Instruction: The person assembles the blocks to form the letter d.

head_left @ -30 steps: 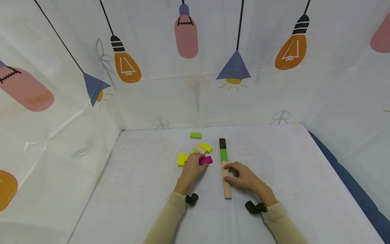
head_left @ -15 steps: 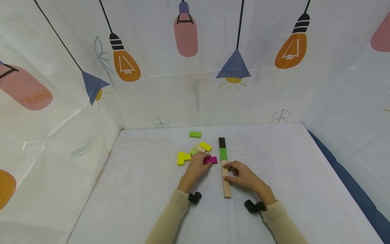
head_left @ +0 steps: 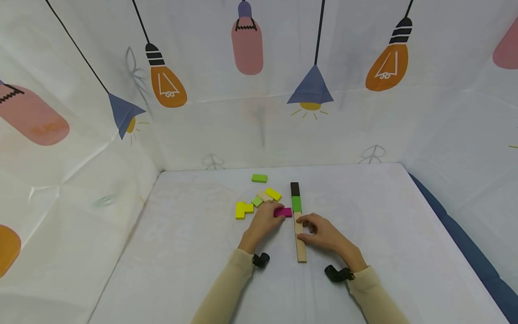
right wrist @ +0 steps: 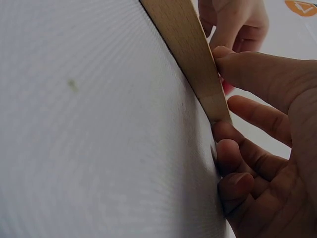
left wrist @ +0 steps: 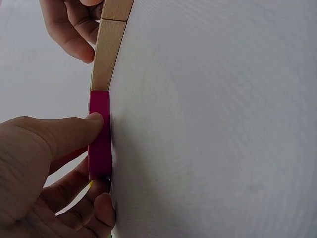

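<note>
So, white tbl [head_left: 174,225], patterned backdrop [head_left: 222,130], L grip [head_left: 264,220] pinches magenta blk [head_left: 286,212], R grip [head_left: 323,233] relaxed.

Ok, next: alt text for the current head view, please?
A person's left hand pinches a magenta block next to a row of blocks, while the right hand touches the row's pale part. Loose yellow blocks and green blocks lie left of the row on a white table, before a white cloth printed with lamps.

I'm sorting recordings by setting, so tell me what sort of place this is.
Probably a screened-off tabletop workspace: a white table, lamp-printed sheeting on three sides, and small colored blocks.
</note>
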Motion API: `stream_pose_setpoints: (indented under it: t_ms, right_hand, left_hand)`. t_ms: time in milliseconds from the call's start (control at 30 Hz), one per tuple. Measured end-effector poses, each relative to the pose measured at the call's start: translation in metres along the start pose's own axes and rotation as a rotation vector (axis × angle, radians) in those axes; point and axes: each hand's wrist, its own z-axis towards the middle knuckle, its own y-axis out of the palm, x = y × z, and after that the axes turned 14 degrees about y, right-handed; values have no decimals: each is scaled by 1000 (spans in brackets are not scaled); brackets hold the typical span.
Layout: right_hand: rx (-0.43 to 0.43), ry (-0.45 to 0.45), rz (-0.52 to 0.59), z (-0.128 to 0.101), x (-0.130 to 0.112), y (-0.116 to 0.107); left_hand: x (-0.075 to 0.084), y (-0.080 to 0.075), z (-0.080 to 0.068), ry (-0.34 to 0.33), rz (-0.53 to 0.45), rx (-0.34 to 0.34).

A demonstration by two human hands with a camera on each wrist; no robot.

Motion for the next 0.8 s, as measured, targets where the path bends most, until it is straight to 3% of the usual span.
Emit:
stream_pose_setpoints:
  t_ms: [800]
  right_hand:
    - [7,-7,-18,0,2,1]
  left_hand:
    - [4,0,2,28,25,-3]
